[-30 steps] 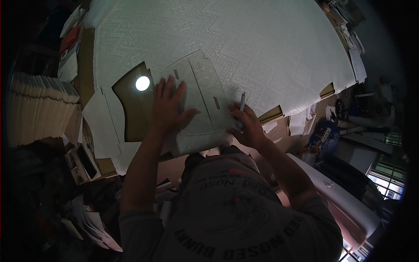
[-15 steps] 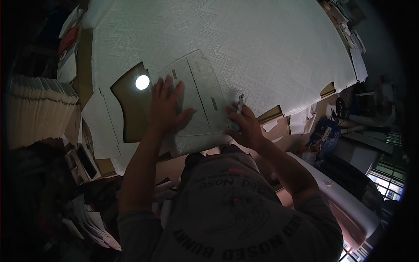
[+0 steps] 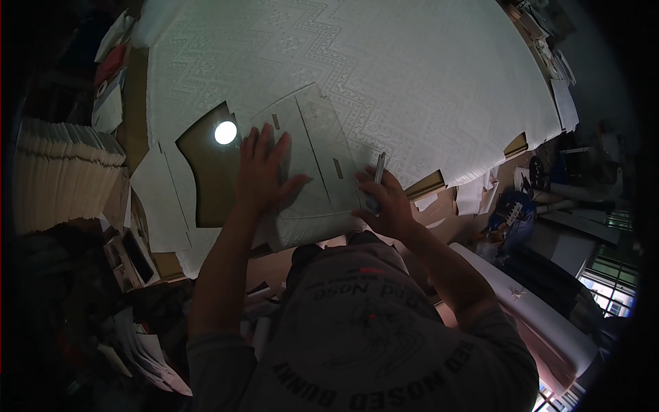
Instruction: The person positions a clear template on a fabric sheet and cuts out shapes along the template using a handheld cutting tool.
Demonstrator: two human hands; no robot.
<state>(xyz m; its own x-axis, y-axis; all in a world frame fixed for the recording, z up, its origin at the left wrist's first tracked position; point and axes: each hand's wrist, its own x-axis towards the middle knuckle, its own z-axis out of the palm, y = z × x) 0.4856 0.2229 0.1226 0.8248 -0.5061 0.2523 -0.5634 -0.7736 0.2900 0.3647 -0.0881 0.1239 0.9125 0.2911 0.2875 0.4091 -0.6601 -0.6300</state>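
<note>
since the first earlier frame, your left hand and the clear template have slid slightly toward the dark cut-out in the cloth; the right hand has barely moved.

template lies flat on the white patterned cloth, between your hands, just right of the cut-out. two narrow slots and a dark line show on it.

left hand: palm down on the template's left part, fingers spread, thumb out to the side. not pinching anything.

right hand: at the template's right edge, fingers curled, slim metallic tool held among them, tip pointing away from you. exact finger contact on the tool is too dark to tell.

bright round light spot sits at the upper part of the cut-out. tall stack of sheets at far left. large pale roll lies lower right, blue bundle above it.
</note>
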